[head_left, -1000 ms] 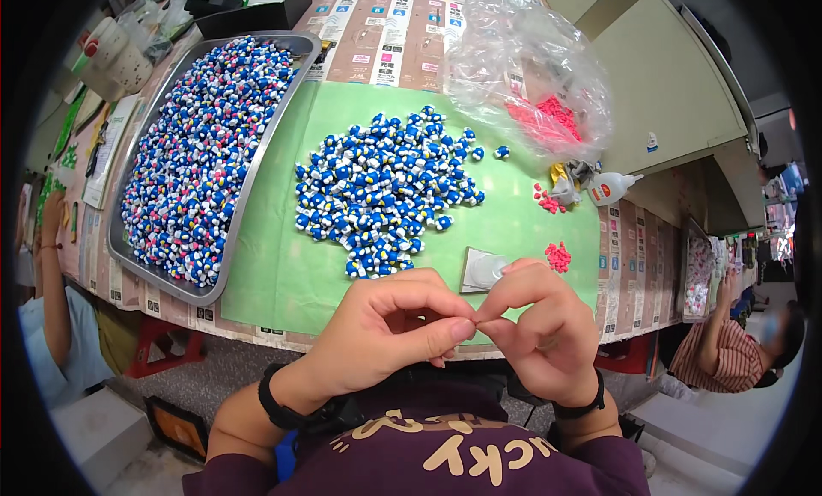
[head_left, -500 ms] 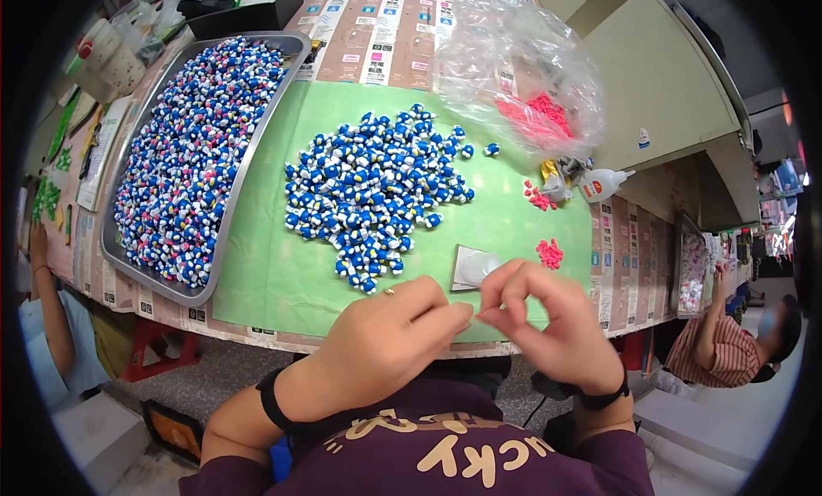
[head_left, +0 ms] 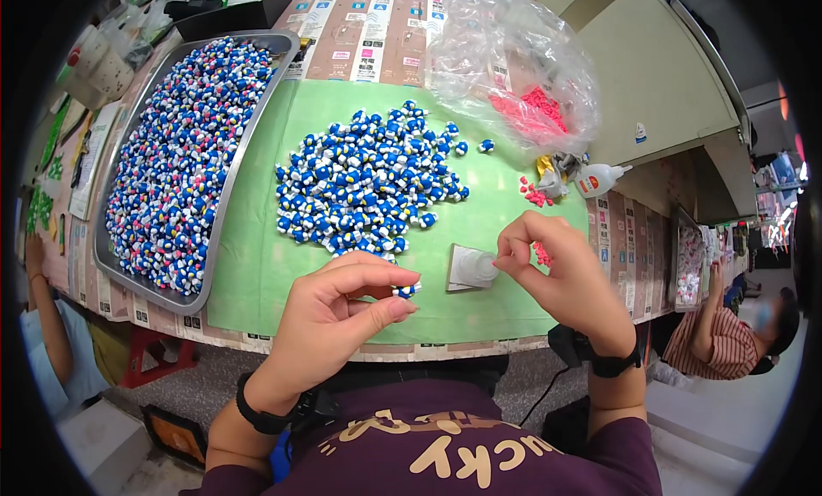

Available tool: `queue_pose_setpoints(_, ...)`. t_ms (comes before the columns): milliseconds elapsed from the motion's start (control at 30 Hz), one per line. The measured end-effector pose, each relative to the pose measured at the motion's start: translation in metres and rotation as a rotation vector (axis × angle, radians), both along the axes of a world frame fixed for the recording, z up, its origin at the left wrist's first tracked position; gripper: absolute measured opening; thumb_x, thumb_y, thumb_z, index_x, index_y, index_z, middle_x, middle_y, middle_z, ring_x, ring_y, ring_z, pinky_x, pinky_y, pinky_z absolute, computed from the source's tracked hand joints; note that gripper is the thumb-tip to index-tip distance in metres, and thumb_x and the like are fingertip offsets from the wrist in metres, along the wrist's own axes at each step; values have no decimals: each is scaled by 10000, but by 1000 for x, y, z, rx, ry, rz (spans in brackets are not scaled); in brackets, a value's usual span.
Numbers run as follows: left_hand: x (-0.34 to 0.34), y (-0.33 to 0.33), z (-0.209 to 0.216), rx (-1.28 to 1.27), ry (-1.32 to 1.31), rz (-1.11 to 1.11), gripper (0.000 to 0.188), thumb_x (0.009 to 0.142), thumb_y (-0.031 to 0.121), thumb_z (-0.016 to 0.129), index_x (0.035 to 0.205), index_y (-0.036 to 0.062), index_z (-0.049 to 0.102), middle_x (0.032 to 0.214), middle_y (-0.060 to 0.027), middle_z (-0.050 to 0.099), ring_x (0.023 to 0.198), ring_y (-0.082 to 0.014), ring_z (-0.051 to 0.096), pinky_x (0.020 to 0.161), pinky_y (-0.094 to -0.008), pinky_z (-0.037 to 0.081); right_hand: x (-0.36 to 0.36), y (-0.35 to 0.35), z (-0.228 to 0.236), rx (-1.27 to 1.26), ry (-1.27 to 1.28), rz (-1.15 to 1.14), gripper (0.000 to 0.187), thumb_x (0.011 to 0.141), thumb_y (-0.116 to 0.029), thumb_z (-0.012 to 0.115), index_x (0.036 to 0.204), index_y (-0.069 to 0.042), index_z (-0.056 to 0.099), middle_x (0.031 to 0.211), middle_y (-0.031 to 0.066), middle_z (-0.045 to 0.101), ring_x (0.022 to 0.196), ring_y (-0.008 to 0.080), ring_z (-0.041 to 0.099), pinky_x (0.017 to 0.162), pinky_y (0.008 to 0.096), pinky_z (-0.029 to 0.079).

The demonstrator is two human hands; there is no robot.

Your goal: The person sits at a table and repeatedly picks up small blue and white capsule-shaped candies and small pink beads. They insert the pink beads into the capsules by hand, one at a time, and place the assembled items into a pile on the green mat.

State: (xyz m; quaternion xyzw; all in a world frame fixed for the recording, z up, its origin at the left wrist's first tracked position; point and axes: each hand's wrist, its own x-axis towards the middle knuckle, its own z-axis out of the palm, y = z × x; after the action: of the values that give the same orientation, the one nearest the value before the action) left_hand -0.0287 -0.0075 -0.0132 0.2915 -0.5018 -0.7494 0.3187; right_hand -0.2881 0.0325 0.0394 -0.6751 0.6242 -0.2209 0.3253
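Between thumb and forefinger of my left hand (head_left: 336, 314) is a small blue-and-white figurine (head_left: 405, 291) with a yellow spot. My right hand (head_left: 561, 273) is closed in a pinch, its fingertips beside a small translucent cup (head_left: 481, 268) on a pale square block (head_left: 461, 275). Whatever those fingertips hold is too small to make out. A heap of similar blue-and-white figurines (head_left: 364, 179) lies beyond my left hand on the green sheet (head_left: 257, 265). Small pink pieces (head_left: 542, 255) show partly behind my right hand, and more pink pieces (head_left: 536, 193) lie farther back.
A metal tray (head_left: 221, 207) full of figurines stands at the left. At the back right are a clear plastic bag (head_left: 479, 59) holding pink pieces and a white squeeze bottle (head_left: 601, 179). A cabinet (head_left: 642, 77) borders the right. Other people sit at both sides.
My hands have moved apart: the left shifted left and now shows the figurine, while the right moved up and right, its fingertips now beside the cup.
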Motion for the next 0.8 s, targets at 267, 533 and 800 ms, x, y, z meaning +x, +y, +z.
queue_pose_setpoints(267, -22, 5, 2, 104, 200, 41, 239, 859, -94, 670, 1093, -56, 641, 1083, -103, 633, 997, -144, 640, 854, -252, 562, 35, 19, 19, -106, -489, -134, 292, 803, 65, 711, 782, -84, 460, 863, 50, 645, 818, 172, 603, 772, 307, 438)
queue_pose_setpoints(533, -31, 15, 13, -11, 164, 115, 230, 803, -111, 720, 1003, -24, 648, 1031, -131, 656, 900, -163, 650, 802, -272, 550, 44, 21, 10, -390, -215, 5, 275, 801, 49, 715, 804, -104, 487, 889, 25, 652, 794, 186, 593, 822, 346, 390)
queue_pose_setpoints(800, -26, 9, 7, -686, -26, 210, 239, 718, -97, 784, 910, 12, 691, 887, -115, 694, 810, -183, 672, 652, -260, 520, 56, 29, -1, -367, -211, -127, 293, 780, -2, 758, 811, -100, 484, 841, 15, 605, 775, 204, 582, 816, 351, 383)
